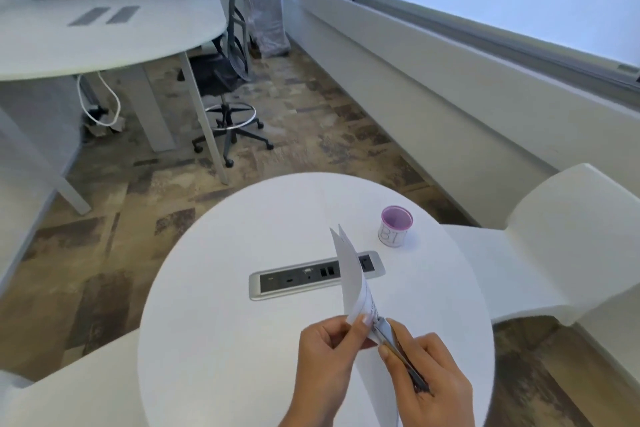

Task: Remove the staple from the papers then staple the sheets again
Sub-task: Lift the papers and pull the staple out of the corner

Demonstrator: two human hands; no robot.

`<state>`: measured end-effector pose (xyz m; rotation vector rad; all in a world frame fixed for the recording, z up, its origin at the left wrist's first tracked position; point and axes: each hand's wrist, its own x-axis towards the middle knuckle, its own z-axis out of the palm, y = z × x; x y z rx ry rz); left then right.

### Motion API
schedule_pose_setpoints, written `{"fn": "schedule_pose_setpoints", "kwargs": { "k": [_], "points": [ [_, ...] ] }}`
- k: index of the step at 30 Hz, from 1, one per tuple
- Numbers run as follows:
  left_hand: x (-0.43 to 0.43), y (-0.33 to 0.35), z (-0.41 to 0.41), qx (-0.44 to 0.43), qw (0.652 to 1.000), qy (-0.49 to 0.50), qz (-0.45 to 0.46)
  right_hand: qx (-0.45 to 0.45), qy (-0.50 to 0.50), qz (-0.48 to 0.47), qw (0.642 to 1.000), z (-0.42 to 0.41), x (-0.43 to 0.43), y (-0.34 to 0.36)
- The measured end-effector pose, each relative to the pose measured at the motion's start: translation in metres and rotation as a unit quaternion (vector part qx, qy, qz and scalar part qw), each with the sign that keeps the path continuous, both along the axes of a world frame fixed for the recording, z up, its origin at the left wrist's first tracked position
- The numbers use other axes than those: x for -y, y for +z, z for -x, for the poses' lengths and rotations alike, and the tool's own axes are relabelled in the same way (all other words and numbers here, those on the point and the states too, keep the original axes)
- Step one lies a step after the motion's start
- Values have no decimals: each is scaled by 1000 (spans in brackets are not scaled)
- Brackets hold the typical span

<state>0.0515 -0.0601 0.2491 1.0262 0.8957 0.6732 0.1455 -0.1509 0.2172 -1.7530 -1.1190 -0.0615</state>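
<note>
Left hand (323,352) pinches papers (349,274) | right hand (431,378) grips tool (398,354) touching them

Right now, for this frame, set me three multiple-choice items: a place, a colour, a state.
1. Where does the cup stand? A on the round table, beyond the socket panel; B on the floor; C on a chair.
2. What colour is the cup's inside? A green; B purple; C black.
3. What is the left hand doing? A lying flat on the table; B pinching the papers; C holding the cup.
Answers: 1 A, it stands on the tabletop; 2 B, its rim shows purple; 3 B, its thumb presses the sheets, while the right hand holds a metal tool at them.
</note>
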Motion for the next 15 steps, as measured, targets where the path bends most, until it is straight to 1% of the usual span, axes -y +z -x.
{"fn": "schedule_pose_setpoints", "kwargs": {
  "k": [5,15],
  "points": [
    [-3,7,-1,-1,1000,2,-9,1,5,2,1000,-2,-5,6],
    [-16,39,-6,50,998,-20,-35,-11,21,-58,998,-6,-20,42]
  ]
}}
